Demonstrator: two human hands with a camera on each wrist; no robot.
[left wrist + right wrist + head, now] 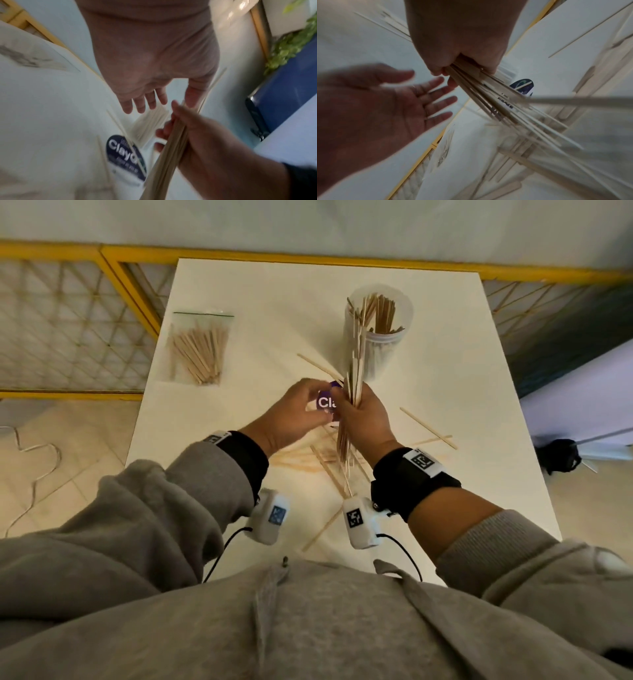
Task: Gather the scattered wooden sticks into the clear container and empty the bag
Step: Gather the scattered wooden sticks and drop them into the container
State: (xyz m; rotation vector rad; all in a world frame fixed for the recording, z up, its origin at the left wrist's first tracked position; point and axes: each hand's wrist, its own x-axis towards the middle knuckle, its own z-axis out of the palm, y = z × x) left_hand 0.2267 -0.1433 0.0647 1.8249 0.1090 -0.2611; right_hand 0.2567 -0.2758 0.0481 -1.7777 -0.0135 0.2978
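Head view: thin pale wooden sticks (352,392) bundled in right hand (368,419) grip.

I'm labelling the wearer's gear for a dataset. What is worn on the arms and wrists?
Both arms wear loose grey sweatshirt sleeves with ribbed cuffs. Each wrist carries a black strap bearing a white tag with a black square marker. Under each wrist hangs a small white camera box, also marked, trailing a thin black cable. The hands are bare.
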